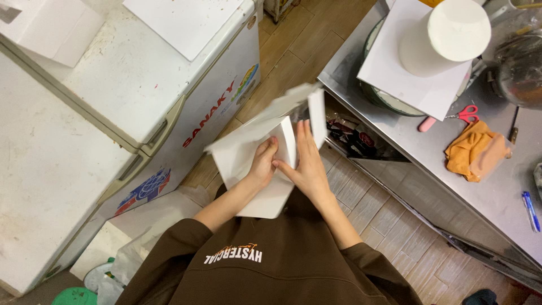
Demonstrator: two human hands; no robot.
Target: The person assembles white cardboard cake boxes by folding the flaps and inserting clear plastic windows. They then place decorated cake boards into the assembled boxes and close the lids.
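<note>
Both hands work in mid-air in front of the person's chest on a flat white cardboard box blank [243, 152], a creased sheet of thin card with several flaps, held above the wooden floor between a white chest freezer off to the left hand's side and a stainless steel worktop [406, 141] off to the right hand's side. The left hand [262, 164] is curled, with the thumb on top and the fingers tucked under, pinching the card beside an upright flap. The right hand [307, 164] is nearly flat, its fingers stretched out and pressed along the other side of that same flap, so it steadies the panel and does not clasp it. Another flap stands just beyond the right fingertips, blurred, so its exact angle cannot be told. To fold well, it seems best to keep the left pinch close to the crease, run the flat right fingers along the scored line, and bend the panel evenly so the thin card does not buckle or tear at the corner. Well beyond the right hand, on the worktop, lie red-handled scissors [466, 113], a crumpled orange cloth [471, 149] and a white cylinder standing on a white square board [451, 34].
</note>
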